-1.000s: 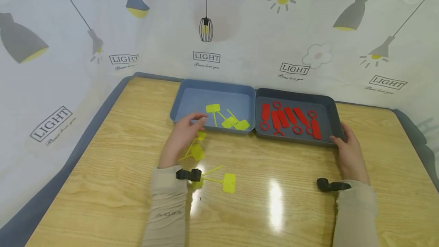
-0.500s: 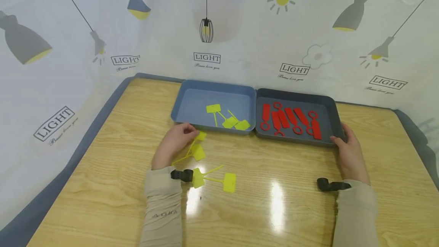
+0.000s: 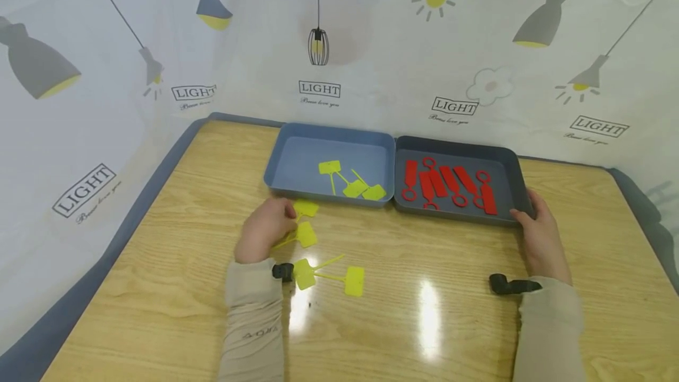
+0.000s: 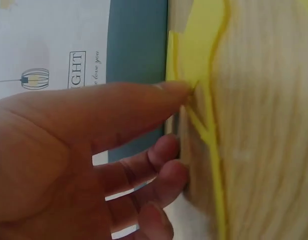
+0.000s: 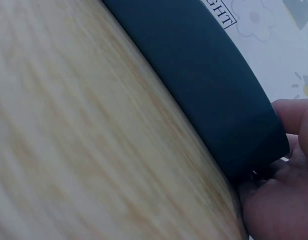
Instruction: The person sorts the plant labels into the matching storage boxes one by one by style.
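My left hand (image 3: 265,227) is just in front of the blue tray (image 3: 269,178). Thumb and forefinger pinch a yellow plant label (image 3: 306,208) at the neck below its flat head; the left wrist view shows the thumb (image 4: 144,100) over it, the other fingers curled beside. Another yellow plant label (image 3: 306,234) lies right beside these fingertips, its stem partly under the hand. My right hand (image 3: 542,240) grips the near right corner of the dark grey tray (image 3: 451,215), thumb over the rim and fingers around the outside.
Nearer to me, more yellow labels (image 3: 354,281) lie on the wooden table (image 3: 424,323). Several labels rest inside the blue tray. The dark tray, standing against it, holds several red tags with ring ends (image 3: 458,184). A printed curtain (image 3: 371,46) hangs behind.
My left hand has come back from over the blue tray's edge to the label in front of it and pinches it; that label has turned. The right hand stays on the dark tray.
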A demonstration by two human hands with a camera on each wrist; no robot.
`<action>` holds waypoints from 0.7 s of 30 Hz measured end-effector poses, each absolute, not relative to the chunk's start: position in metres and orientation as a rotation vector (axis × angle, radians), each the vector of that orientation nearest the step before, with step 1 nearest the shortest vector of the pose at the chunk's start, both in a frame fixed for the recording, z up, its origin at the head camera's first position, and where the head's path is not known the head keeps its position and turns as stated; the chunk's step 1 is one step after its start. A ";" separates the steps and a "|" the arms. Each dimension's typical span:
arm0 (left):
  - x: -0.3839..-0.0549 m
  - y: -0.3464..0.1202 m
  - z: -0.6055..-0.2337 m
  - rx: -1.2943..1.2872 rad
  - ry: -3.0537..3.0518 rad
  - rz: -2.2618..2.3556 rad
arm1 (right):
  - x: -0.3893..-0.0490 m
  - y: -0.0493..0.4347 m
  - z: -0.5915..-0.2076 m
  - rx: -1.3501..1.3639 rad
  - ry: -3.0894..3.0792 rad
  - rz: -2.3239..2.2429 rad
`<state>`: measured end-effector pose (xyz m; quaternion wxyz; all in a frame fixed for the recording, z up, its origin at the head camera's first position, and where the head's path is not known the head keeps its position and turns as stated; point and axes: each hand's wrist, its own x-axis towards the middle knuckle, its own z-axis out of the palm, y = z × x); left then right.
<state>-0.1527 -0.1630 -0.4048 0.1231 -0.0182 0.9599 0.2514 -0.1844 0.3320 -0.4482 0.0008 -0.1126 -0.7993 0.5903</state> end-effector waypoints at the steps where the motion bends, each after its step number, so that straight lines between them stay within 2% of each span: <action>1: -0.152 -0.163 -0.404 -0.049 2.801 0.729 | -0.185 0.332 -0.448 -0.352 -2.511 1.850; 8: -0.143 -0.164 -0.399 -0.110 2.794 0.644 | -0.186 0.332 -0.448 -0.351 -2.465 1.893; 21: -0.140 -0.175 -0.395 -0.072 2.705 0.648 | -0.185 0.329 -0.448 -0.351 -2.488 1.870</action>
